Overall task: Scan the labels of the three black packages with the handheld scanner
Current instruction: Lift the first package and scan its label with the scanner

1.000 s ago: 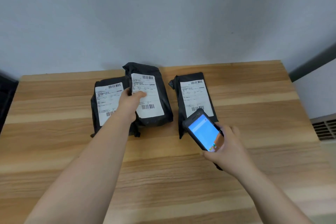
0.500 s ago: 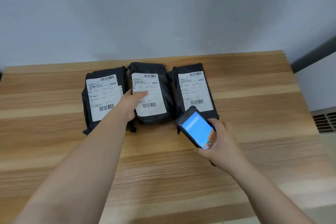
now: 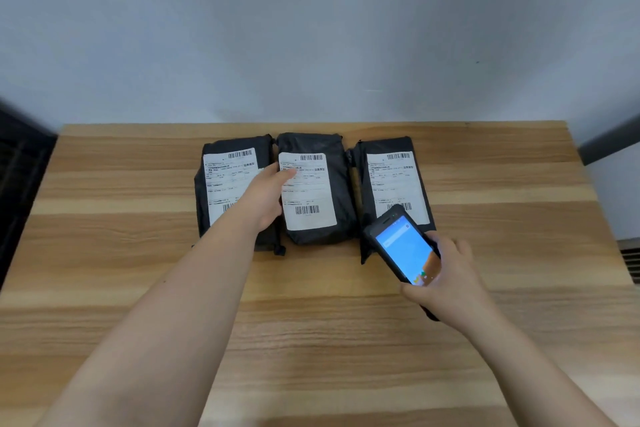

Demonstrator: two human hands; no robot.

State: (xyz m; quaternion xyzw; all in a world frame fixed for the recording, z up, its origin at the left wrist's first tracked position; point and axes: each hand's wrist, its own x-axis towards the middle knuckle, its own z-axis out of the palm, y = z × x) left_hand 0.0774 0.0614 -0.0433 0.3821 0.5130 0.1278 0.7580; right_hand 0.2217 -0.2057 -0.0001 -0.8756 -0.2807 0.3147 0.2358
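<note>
Three black packages with white barcode labels lie in a row on the wooden table [image 3: 311, 305]: the left package [image 3: 225, 177], the middle package [image 3: 317, 191] and the right package [image 3: 391, 177]. My left hand [image 3: 268, 196] grips the left edge of the middle package, thumb on its label, and covers part of the left package's label. My right hand [image 3: 446, 282] holds the black handheld scanner [image 3: 403, 246], screen lit blue and facing up. The scanner's top end overlaps the lower corner of the right package's label.
A grey wall rises directly behind the table's far edge. A dark object [image 3: 20, 184] stands off the left side. On the right, past the table edge, are a white wall section and a vent grille [image 3: 632, 263].
The middle package, earlier overlapping the left one at a tilt, now lies straight in the row between the others. My right hand with the scanner has stayed near the right package's lower end.
</note>
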